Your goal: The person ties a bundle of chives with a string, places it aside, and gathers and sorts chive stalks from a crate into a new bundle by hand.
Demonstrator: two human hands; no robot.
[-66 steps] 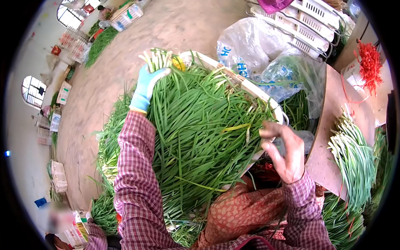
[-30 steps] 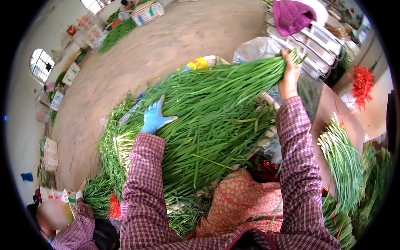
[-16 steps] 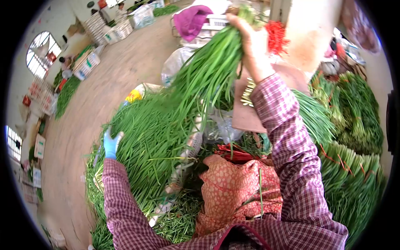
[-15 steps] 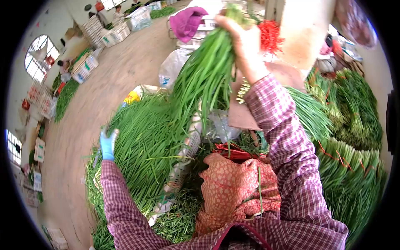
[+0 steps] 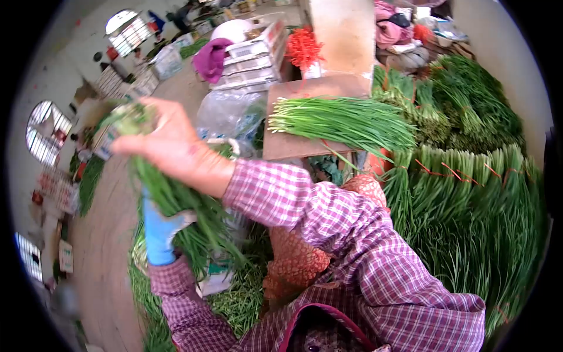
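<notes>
My bare right hand is closed round the pale root end of a bunch of chives, raised at the left of the view. The root end is blurred, and the long green leaves hang down to the right. Just below it, my left hand in a blue glove is against the leaves. Its thumb stands apart from the fingers, which the leaves partly cover. A neat bundle of chives lies on a brown board, white ends to the left.
Tied chive bundles are heaped along the right side. Behind the board are stacked white crates, a clear plastic bag, red ties and a pillar. Loose leaves lie below. Concrete floor runs along the left.
My right hand has carried its bunch from the top centre down and left, to my gloved left hand. The view has turned, showing the bundle on the board fully.
</notes>
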